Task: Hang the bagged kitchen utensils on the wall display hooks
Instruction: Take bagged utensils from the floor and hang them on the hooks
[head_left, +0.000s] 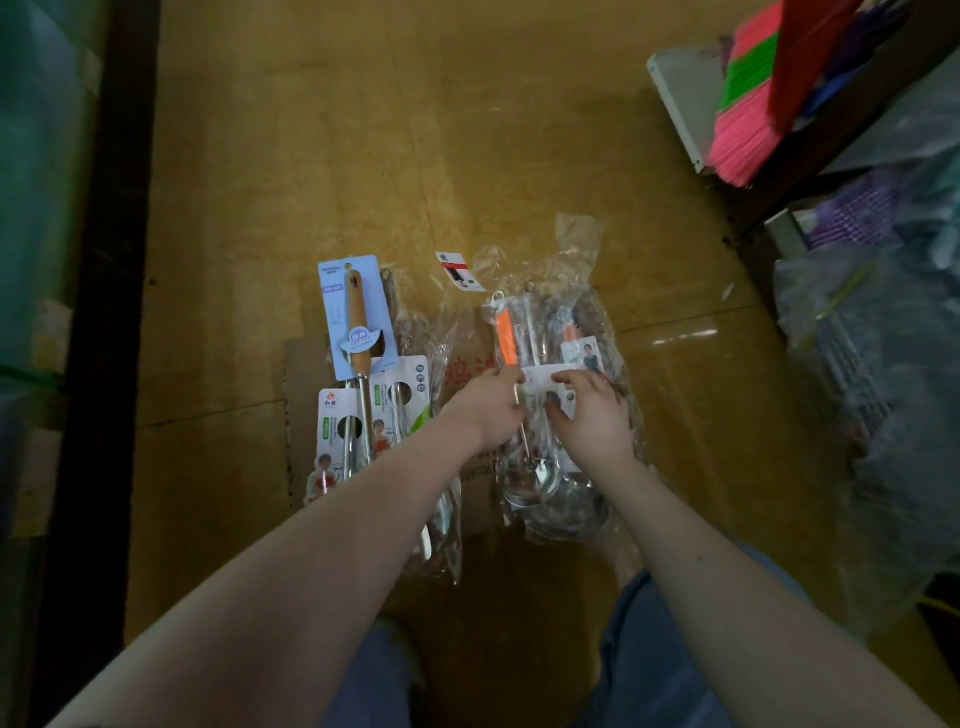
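The left hand (488, 408) is gripping a ladle (506, 340), its fingers curling round the thin steel shaft just below the smooth orange handle. The right hand (595, 415) is pinching a white printed card (540, 387), with bent fingers on the card's top edge and the thumb against its lower part.

On the left, a pile of carded utensils (360, 317) is lying flat on the glossy yellow-brown floor (311, 156). The top one has a rounded wooden handle on a pale blue backing card, and the ones under it are showing white cards and bright metal shafts in clear film. A flat brown cardboard sheet (475, 488) is lying beneath and between the piles. A small loose tag (460, 271) is lying on the floor above it.

The ladle is resting on top of a crinkled clear plastic bag (571, 249) holding more steel ladles, whose round bowls are stacked at the near end. At the far right, brooms (743, 119) with pink and green bristles are leaning over a shelf edge, above bulky translucent sacks (857, 338).
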